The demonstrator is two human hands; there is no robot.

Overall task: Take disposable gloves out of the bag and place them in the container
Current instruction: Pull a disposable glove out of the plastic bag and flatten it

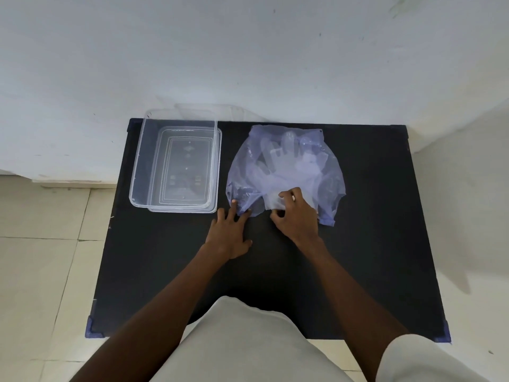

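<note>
A translucent bluish plastic bag (pixel 286 150) lies flat on the black table, its opening toward me. Clear disposable gloves (pixel 278 164) show through it, their fingers pointing away. My left hand (pixel 230 232) lies flat with its fingertips pressing the bag's near left edge. My right hand (pixel 296 216) is at the bag's mouth, fingers pinched on a clear glove edge (pixel 272 203) that sticks out. The clear plastic container (pixel 137 161) stands open at the table's far left with nothing inside it.
The black table (pixel 371 244) stands against a white wall. A clear lid sits under or beside the container at its right side (pixel 219 161). Tiled floor lies to the left. My knees in light trousers are at the near edge.
</note>
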